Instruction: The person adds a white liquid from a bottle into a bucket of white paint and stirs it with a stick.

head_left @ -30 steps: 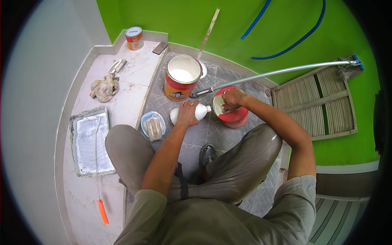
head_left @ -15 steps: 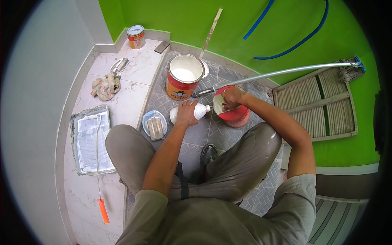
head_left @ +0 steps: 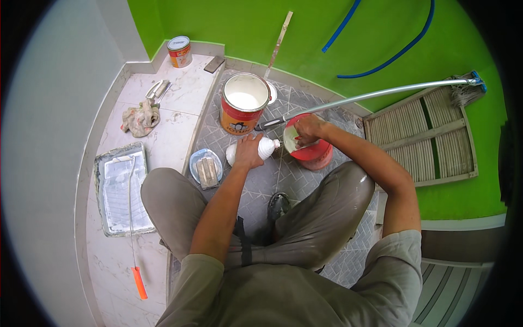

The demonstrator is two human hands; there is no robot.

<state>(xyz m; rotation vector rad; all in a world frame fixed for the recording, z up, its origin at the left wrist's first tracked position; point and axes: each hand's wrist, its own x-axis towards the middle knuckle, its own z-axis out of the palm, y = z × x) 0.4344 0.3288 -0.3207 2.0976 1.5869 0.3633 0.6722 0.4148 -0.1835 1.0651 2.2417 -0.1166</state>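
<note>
My left hand (head_left: pixel 249 151) is wrapped round a white plastic bottle (head_left: pixel 267 147), which lies tipped on its side with its neck pointing right, close to the rim of a red bucket (head_left: pixel 317 158). My right hand (head_left: pixel 309 129) is at the bucket's opening, its fingers bent downward and closed. A small bit of red shows at those fingers, but what they hold is hidden. Just behind the bottle stands a large red and orange paint can (head_left: pixel 238 121) with white paint inside. Left of my left hand, a greyish block (head_left: pixel 207 173) rests on a light blue dish (head_left: pixel 194 160).
A paint tray (head_left: pixel 111 218) with a roller (head_left: pixel 139 282) across it lies on the raised ledge at left, near a crumpled rag (head_left: pixel 140 119), a brush (head_left: pixel 158 89) and a smaller can (head_left: pixel 180 54). A mop (head_left: pixel 376 95) leans across a slatted wooden panel (head_left: pixel 452 133) at right.
Both hands, the bottle and the bucket keep nearly the same places. The whole view has shifted very slightly; my right fingers may have moved a little at the bucket.
</note>
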